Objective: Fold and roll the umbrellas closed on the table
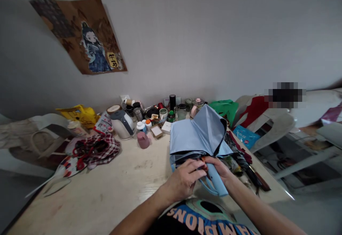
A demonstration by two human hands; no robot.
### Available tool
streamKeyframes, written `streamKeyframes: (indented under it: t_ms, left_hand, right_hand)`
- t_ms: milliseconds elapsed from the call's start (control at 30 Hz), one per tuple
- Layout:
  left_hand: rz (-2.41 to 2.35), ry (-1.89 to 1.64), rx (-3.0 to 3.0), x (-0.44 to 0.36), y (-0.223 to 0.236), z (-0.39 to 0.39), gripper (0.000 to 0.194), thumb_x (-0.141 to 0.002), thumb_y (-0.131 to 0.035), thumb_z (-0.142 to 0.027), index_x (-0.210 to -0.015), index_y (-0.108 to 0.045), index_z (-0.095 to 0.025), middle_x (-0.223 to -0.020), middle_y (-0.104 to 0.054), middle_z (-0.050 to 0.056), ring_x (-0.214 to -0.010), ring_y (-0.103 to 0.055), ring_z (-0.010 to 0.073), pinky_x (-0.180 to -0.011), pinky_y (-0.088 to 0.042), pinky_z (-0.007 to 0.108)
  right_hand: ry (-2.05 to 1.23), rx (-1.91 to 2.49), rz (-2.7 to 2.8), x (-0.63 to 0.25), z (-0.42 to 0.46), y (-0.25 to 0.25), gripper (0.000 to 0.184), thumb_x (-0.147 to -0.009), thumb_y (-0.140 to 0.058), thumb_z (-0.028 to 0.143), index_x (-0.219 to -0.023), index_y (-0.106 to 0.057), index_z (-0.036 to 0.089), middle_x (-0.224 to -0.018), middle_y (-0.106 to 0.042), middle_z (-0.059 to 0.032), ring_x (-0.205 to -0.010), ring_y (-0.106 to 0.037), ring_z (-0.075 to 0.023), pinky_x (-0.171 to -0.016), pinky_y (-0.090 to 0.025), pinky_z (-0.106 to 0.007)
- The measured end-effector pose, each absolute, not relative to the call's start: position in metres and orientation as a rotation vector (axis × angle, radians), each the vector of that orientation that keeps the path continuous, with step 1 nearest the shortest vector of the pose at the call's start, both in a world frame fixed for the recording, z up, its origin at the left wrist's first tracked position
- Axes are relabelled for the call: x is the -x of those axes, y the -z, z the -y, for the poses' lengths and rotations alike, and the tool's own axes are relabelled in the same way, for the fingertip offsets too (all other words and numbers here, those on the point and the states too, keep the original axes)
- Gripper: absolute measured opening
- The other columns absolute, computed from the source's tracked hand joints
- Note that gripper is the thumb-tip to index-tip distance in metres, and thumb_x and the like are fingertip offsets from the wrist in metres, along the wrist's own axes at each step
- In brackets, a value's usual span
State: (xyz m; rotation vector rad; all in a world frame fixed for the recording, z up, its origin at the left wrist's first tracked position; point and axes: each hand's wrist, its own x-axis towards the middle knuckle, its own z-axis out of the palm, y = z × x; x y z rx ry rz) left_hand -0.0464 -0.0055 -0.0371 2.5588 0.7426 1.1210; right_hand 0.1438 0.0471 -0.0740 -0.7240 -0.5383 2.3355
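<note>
Two bare hands work at one light-blue folding umbrella [196, 135], located above the right part of the table [120, 178], directly in front of the torso. Its canopy [191, 135] is thin, smooth fabric with a slight sheen, gathered in loose, creased panels; one panel stands up in a sharp peak, and dark lining shows along the lower edges. The handle [217, 183] is a straight, smooth bar in matching blue, with a narrow strap [208, 188] looped along its left side. Long axis: diagonal, the handle end directed toward the wearer and slightly to the right, the canopy extending away toward the wall [187, 42] and slightly to the left. The right hand [222, 170] is closed around the upper handle, thumb and fingers near the canopy base. The left hand [185, 178] is half curled, knuckles up, with fingertips at the junction of canopy and handle; whether these fingers pinch anything cannot be told. Whether the canopy touches the table cannot be told either. The table has a pale, faintly stained top. Left of the canopy stand a tapered, matte pink cup [143, 140] and a rounded white-and-grey kettle [122, 124]; farther left lies a crumpled checked cloth [109, 149].
</note>
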Motion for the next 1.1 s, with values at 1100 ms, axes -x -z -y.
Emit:
streamKeyframes:
  t_ms: [1100]
  left_hand:
    - [-1.355, -1.386, -1.669, 0.108, 0.028, -0.041, 0.030, -0.085, -0.056, -0.033, -0.112, -0.059, -0.019, -0.112, -0.057, 0.008, -0.092, -0.058, 0.0165, -0.072, -0.048, 0.027]
  right_hand:
    - [-2.106, 0.850, 0.708, -0.181, -0.053, 0.093, 0.053, -0.055, -0.067, 0.065, -0.046, -0.036, 0.023, -0.038, -0.014, 0.0104, -0.039, -0.019, -0.0066, -0.047, -0.030, -0.024]
